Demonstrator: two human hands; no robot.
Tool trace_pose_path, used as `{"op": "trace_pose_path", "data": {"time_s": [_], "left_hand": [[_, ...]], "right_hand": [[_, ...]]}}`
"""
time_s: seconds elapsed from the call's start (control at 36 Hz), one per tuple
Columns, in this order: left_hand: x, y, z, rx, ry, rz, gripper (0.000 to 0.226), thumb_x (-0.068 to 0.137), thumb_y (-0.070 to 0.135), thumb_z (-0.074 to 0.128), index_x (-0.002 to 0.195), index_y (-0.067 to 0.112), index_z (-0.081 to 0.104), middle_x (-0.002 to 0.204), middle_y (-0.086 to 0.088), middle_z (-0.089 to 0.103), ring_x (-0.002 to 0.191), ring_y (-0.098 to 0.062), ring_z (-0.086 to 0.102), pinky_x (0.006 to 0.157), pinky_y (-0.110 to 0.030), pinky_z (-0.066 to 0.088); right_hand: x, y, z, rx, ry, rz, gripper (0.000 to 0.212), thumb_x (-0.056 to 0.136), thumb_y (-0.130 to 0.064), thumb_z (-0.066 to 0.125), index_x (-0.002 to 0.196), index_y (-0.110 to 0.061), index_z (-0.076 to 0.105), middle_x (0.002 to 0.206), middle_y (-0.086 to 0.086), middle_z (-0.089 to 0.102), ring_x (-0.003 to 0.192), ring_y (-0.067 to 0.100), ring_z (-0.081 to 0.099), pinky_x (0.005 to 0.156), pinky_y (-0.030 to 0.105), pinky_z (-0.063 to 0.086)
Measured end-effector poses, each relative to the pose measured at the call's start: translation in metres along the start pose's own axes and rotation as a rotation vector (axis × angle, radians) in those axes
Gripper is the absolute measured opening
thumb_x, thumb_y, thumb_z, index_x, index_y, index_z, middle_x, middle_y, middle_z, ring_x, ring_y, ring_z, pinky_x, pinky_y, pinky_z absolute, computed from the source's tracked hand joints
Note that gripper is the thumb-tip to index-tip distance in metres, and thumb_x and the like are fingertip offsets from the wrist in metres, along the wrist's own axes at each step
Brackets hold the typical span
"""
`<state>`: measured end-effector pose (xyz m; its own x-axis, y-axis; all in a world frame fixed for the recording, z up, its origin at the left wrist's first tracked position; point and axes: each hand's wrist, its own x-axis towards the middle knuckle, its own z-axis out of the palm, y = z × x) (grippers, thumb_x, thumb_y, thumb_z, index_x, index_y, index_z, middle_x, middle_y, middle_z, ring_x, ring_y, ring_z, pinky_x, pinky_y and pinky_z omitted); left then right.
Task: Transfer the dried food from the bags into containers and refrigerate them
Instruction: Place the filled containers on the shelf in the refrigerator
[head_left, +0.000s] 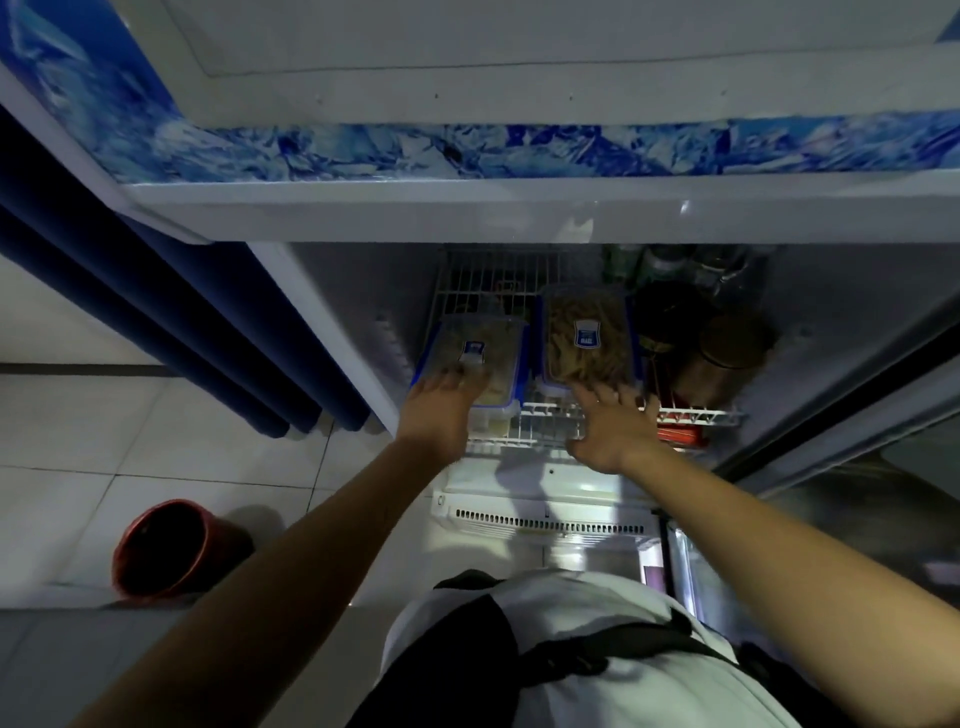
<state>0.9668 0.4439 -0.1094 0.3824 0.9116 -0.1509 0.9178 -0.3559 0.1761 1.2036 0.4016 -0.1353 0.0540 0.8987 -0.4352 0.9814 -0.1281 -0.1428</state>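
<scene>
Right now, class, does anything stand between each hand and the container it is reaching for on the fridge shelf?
Nothing visible does. The left hand already lies flat on the clear blue-clipped container of pale dried food. The right hand spreads at the near edge of the second clear container of brown strips, on the white wire shelf.

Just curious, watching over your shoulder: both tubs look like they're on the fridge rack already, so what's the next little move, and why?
Probably push the left container a little deeper. Its front end overhangs the wire shelf, while the right container sits further back. The left hand already rests flat on its lid, and the right hand is spread at the other's front edge, gripping nothing.
</scene>
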Motion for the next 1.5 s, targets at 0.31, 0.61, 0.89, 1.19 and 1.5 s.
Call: {"op": "trace_pose_path", "data": {"time_s": [0.31, 0.61, 0.89, 1.19, 1.5], "left_hand": [[0.053, -0.004, 0.008, 0.066, -0.039, -0.004, 0.106, 0.079, -0.018, 0.055, 0.158, 0.038, 0.014, 0.168, -0.004, 0.013, 0.153, -0.031, 0.014, 0.117, -0.051, 0.033], [0.033, 0.0, 0.048, 0.157, -0.061, -0.045, 0.093, 0.091, 0.006, 0.049, 0.158, 0.027, -0.012, 0.167, -0.015, -0.012, 0.153, -0.036, -0.01, 0.124, -0.055, -0.003], [0.029, 0.009, 0.048, 0.097, -0.151, -0.056, 0.105, 0.088, 0.022, 0.062, 0.156, 0.035, -0.018, 0.165, -0.017, -0.018, 0.151, -0.041, -0.017, 0.12, -0.05, -0.009], [0.031, 0.007, 0.023, 0.087, -0.315, 0.009, 0.091, 0.096, 0.038, 0.057, 0.158, 0.041, -0.009, 0.167, -0.009, -0.016, 0.152, -0.04, -0.014, 0.123, -0.054, 0.002], [-0.048, -0.008, 0.004, -0.037, -0.279, 0.221, 0.097, 0.089, 0.05, 0.064, 0.157, 0.045, -0.005, 0.168, -0.001, -0.015, 0.153, -0.035, -0.013, 0.121, -0.055, -0.003]], "right_hand": [[0.004, 0.003, 0.007, 0.063, -0.056, 0.029, 0.097, 0.088, -0.052, 0.059, 0.157, -0.036, -0.006, 0.167, -0.008, -0.003, 0.153, 0.028, -0.008, 0.116, 0.066, 0.005], [0.004, 0.001, 0.006, 0.139, -0.073, 0.045, 0.098, 0.086, -0.053, 0.06, 0.157, -0.038, -0.006, 0.167, -0.008, -0.004, 0.153, 0.028, -0.01, 0.116, 0.066, 0.005], [0.0, -0.004, 0.019, 0.11, -0.005, 0.037, 0.098, 0.088, -0.066, 0.053, 0.158, -0.035, -0.008, 0.168, -0.005, -0.008, 0.152, 0.031, -0.012, 0.118, 0.064, 0.006], [-0.002, -0.009, 0.002, 0.082, -0.055, 0.052, 0.1, 0.085, -0.061, 0.061, 0.157, -0.039, -0.006, 0.168, -0.004, -0.003, 0.153, 0.031, -0.009, 0.117, 0.064, -0.003], [-0.108, -0.052, 0.032, 0.197, 0.194, 0.15, 0.089, 0.088, -0.06, 0.054, 0.157, -0.043, -0.001, 0.167, -0.007, -0.011, 0.153, 0.026, -0.013, 0.117, 0.064, 0.001]]}}
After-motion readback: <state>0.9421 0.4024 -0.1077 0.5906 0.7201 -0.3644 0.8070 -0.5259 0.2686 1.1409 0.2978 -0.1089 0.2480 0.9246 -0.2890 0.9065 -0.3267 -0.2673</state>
